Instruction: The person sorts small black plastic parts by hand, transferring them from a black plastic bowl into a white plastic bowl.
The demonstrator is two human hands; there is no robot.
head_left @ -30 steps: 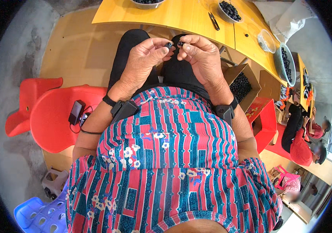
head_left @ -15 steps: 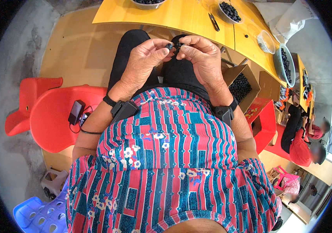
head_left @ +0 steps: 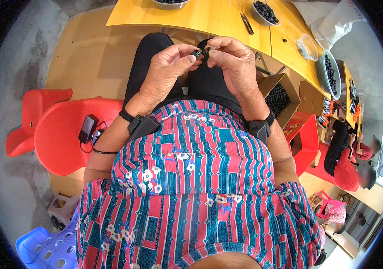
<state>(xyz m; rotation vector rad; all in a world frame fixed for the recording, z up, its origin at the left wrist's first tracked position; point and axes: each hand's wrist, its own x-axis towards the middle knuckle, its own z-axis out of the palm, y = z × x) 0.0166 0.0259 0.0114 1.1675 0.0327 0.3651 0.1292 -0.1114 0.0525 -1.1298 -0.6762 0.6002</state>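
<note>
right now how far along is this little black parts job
Done: cannot tell; finished pieces are not set apart, though the metal bowl of small black pieces and the cardboard box of black pieces are well filled. In hand: the left hand and right hand meet over the lap, fingertips pinching one small black part. Left: plenty, judging by those stocks and the large bowl.
</note>
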